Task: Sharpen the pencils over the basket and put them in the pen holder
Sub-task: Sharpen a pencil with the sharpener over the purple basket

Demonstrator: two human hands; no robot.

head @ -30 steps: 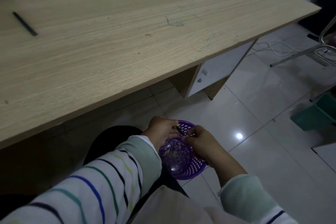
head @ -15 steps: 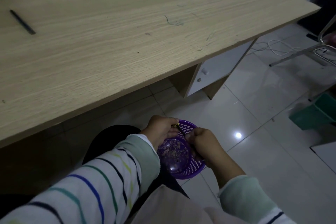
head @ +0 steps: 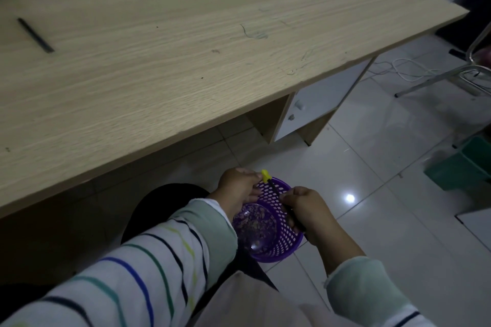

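1. Counter (head: 186, 61) looms beyond the basket (head: 288, 240).
2. The basket sits low between both hands, there to catch shavings.
3. Right hand (head: 308, 210): fingers wrap the pencil (head: 275, 190) above the basket.
4. Left hand (head: 237, 187): fingers pinch the yellow sharpener (head: 265, 175) over the basket's far rim.

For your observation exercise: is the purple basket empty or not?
Not empty: the basket holds a layer of shavings on its bottom.

- Nothing legible anywhere: no words, labels, brands or numbers.
- Only faint pen scribbles (head: 252, 33) on the desk (head: 159, 74), toward its right, not readable as letters.
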